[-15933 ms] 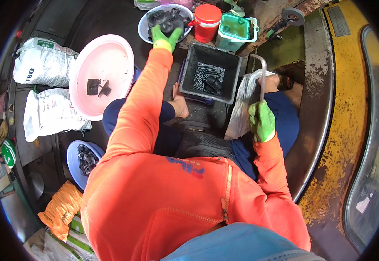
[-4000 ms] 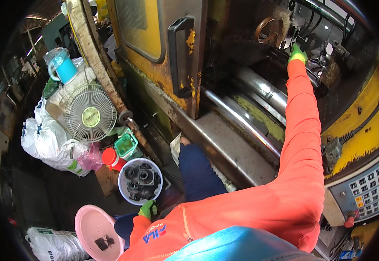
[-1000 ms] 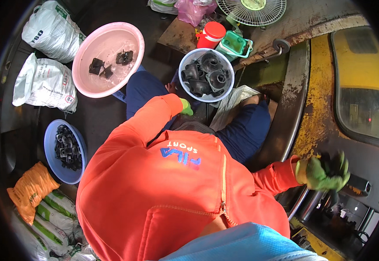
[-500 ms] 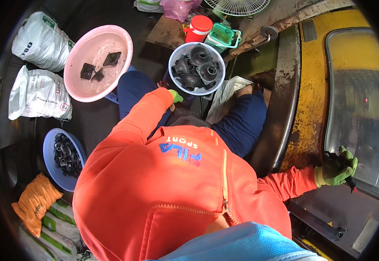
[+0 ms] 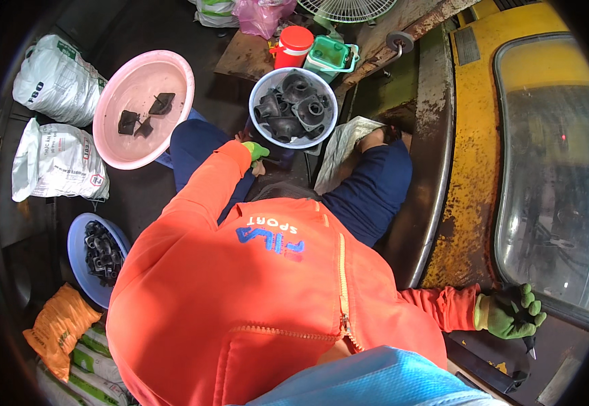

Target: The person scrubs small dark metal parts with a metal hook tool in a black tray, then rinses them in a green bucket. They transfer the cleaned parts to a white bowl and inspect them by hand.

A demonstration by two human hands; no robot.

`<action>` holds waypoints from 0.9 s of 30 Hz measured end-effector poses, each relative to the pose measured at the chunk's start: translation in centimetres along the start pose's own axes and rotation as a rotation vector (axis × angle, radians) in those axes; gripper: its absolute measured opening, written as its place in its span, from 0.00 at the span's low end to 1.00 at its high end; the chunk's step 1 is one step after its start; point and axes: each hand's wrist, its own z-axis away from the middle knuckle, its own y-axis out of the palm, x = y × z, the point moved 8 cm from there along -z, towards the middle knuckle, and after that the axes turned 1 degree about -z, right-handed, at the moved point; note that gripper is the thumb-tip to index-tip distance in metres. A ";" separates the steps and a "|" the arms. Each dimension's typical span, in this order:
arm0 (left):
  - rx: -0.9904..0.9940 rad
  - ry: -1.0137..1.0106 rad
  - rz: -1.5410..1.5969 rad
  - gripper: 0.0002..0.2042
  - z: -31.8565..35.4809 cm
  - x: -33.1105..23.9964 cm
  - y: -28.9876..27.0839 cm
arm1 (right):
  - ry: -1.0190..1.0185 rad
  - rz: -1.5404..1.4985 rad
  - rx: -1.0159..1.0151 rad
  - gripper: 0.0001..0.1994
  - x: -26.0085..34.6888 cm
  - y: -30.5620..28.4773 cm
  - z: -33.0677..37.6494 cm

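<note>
My right hand (image 5: pixel 511 312), in a green glove with dark patches, is held out over the dark ledge at the far right. Its fingers are curled round a pointed tool (image 5: pixel 530 348), whose narrow pale tip sticks out below the hand. The tool's handle is hidden in the glove, so its exact kind is unclear. At my lap, below the round basin (image 5: pixel 256 86) of black moulded rubber parts (image 5: pixel 297 108), is my left hand (image 5: pixel 256 150), in a bright green glove. Its fingers are small and partly hidden, and I cannot make out a held thing.
A pink basin (image 5: pixel 108 139) with a few black pieces stands left, and a blue basin (image 5: pixel 78 260) of small black parts below it. White sacks (image 5: pixel 58 159) and an orange sack (image 5: pixel 61 325) line the left. A rusty yellow machine (image 5: pixel 467 223) with a window rises right.
My right hand has moved down and slightly left, away from the machine's window, and turned so the tool's pale tip shows. My left hand stays near my lap. The whole view has shifted slightly.
</note>
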 end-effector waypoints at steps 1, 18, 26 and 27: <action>-0.005 0.008 -0.009 0.30 0.1 0.1 0.1 | -0.017 0.015 -0.031 0.15 0.0 -0.1 0.0; 0.142 0.149 -0.318 0.32 0.3 2.1 9.3 | -0.080 -0.005 -0.132 0.18 1.1 -2.0 0.3; -0.037 0.250 -0.212 0.30 0.8 -1.3 0.7 | 0.019 -0.243 0.076 0.20 0.7 -0.3 0.4; 0.163 0.203 -0.304 0.29 0.8 -1.1 1.6 | 0.031 -0.283 0.101 0.20 0.6 -0.1 0.4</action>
